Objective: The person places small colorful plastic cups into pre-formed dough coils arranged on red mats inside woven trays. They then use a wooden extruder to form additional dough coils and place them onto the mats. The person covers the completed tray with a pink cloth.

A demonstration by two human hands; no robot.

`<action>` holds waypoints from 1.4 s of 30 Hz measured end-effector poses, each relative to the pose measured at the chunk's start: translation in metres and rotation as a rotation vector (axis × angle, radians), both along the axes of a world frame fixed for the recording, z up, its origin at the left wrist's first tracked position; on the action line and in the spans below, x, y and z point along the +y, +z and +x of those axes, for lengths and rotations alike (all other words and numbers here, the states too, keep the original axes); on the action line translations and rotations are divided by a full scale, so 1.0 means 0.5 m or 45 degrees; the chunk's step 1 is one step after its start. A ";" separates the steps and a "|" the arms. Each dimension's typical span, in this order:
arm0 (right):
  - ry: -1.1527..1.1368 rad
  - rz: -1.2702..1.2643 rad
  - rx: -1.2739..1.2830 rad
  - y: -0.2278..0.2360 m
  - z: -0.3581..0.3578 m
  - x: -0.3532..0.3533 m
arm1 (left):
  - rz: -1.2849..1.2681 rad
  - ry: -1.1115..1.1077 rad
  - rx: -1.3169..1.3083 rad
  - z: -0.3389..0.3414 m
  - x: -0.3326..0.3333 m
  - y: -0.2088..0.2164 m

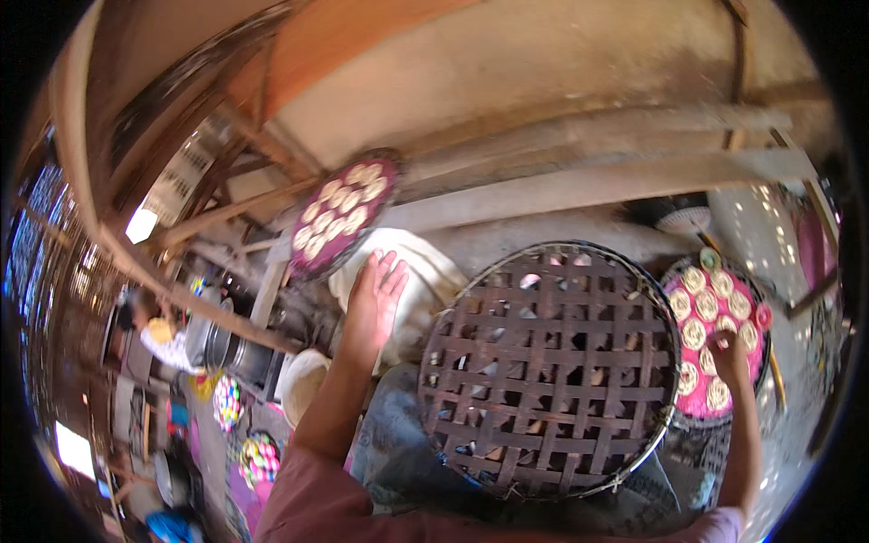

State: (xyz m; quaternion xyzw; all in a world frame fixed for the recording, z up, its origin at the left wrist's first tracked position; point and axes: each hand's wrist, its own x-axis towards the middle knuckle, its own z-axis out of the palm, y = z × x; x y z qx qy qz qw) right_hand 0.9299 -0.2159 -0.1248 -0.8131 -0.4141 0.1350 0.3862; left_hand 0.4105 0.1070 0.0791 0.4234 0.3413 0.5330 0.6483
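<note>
My left hand [380, 299] is raised beside a white sack-like container [425, 258], fingers stretched out and palm bare. My right hand [731, 355] is over a round tray with a pink cloth [695, 398], which bears several pale coiled rings of noodle-like dough [693, 334]. Its fingers are bent together among the coils; what they hold, if anything, is hidden. Between my arms, over my lap, a large round open-weave bamboo tray [554, 369] lies tilted with nothing on its dark strips.
A second round tray of coils on dark pink cloth [346, 213] sits at the far left by a wooden bench [579, 195]. A pale bucket [305, 387] and metal pots [244, 362] stand left, near another person [163, 335]. A wooden stick [778, 380] lies right.
</note>
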 end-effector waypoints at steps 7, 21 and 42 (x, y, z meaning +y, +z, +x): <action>0.023 -0.030 0.128 0.039 -0.019 -0.005 | -0.628 0.510 -0.424 -0.130 0.178 -0.103; 0.099 0.152 0.129 0.046 0.004 -0.003 | -0.288 0.683 -0.636 -0.302 0.355 -0.105; 0.482 0.940 1.838 0.526 -0.103 0.120 | -0.253 -0.521 -0.321 0.195 -0.077 0.107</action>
